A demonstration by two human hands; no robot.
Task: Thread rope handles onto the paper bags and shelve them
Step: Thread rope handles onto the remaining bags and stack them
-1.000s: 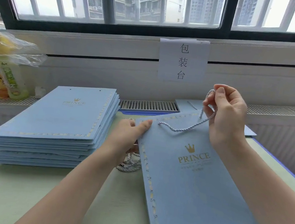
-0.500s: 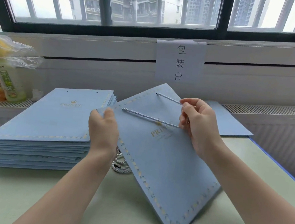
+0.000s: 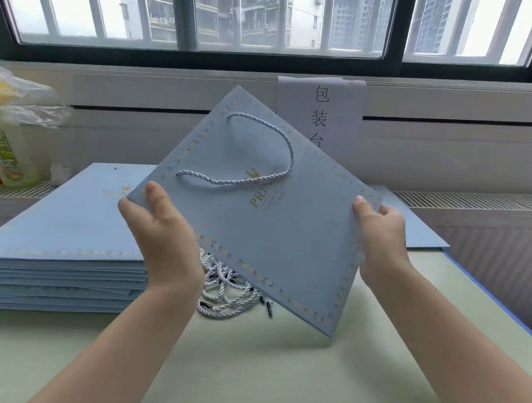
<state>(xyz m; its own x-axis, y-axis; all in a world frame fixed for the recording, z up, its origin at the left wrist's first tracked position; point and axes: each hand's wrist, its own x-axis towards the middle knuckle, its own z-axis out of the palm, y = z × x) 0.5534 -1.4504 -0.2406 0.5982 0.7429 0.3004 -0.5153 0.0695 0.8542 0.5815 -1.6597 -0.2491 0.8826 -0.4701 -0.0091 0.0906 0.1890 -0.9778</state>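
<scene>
A flat light-blue paper bag with gold trim and a crown logo is held tilted above the table, its top edge pointing up and left. A pale twisted rope handle loops across its front face. My left hand grips the bag's near-left corner, thumb on the front. My right hand grips the right edge, thumb on top. Beneath the bag lies a tangle of loose rope handles, partly hidden.
A stack of flat blue bags fills the table's left side. Another blue bag lies behind on the right. A plastic-wrapped drink cup stands on the sill at left. A paper sign hangs on the wall below the window.
My right hand has let go of the rope and now holds the bag's right edge. Both hands have lifted and turned the bag off the table; the handle now hangs loose on its face.
</scene>
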